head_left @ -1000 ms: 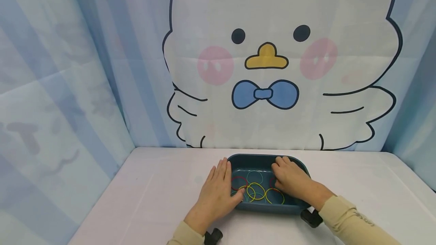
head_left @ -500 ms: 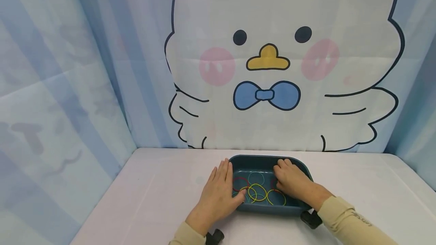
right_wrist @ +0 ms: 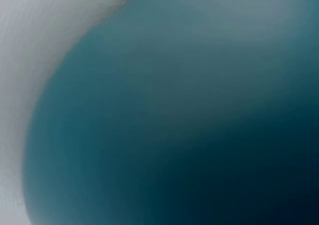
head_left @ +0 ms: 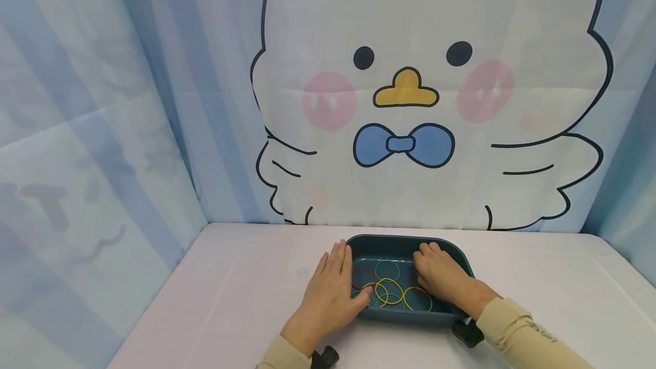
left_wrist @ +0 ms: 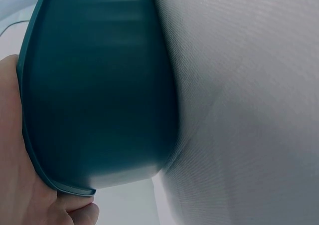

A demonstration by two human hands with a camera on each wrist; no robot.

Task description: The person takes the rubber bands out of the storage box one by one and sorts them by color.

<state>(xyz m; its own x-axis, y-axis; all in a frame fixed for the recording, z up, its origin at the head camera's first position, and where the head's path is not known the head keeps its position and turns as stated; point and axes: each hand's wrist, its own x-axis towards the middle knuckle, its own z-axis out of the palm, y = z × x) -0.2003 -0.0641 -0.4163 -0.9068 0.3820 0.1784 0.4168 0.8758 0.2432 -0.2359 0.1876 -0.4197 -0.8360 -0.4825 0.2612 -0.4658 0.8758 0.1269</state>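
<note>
A dark teal rectangular tray [head_left: 405, 316] holds several thin rings that look like rubber bands: yellow ones [head_left: 389, 279], red ones [head_left: 363, 270] and green ones [head_left: 387, 261]. Along the tray's left rim lies my left hand [head_left: 328, 292], fingers straight, thumb reaching over the near left corner. The left wrist view has that hand [left_wrist: 15, 160] against the rim, beside the outer wall. My right hand [head_left: 441, 275] reaches over the right side into the tray, fingers bent down. Its fingertips are hidden, so I cannot tell what they hold. A red band shows partly beside it. The right wrist view is filled by blurred teal tray wall [right_wrist: 99, 110].
The tray stands on a white-covered table [head_left: 230, 295], near its far edge. Behind hangs a curtain [head_left: 338, 192] printed with a white bird, and another curtain [head_left: 87, 147] closes off the left side. Black wrist cameras [head_left: 467, 333] sit under both wrists.
The head view has shifted slightly, so everything sits a little further right and lower. Both hands keep their places at the tray, and the bands lie as before.
</note>
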